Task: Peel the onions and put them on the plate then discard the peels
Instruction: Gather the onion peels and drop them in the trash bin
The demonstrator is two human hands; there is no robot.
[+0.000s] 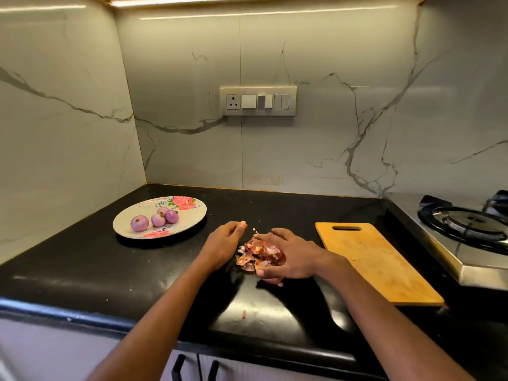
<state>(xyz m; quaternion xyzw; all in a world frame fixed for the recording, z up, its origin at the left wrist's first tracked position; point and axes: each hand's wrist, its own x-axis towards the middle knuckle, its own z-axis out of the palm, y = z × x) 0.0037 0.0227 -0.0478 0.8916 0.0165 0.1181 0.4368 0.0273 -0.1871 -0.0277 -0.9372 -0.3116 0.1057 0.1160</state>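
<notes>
Gathering the heap of papery reddish-brown onion peels (254,255) between my hands: my right hand (288,257) curls round it, my left hand (224,244) cups it loosely. Four peeled purple onions (158,217) already sit on the flowered oval plate (189,215) beyond my left hand, so next I judge I must lift the whole heap without dropping flakes.

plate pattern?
Plate: pale grey with pink-red roses and green leaves; head view.

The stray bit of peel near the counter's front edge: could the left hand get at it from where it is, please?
Probably yes: the stray bit of peel lies alone on bare counter, nothing between it and the left hand, which would just pull back.
</notes>
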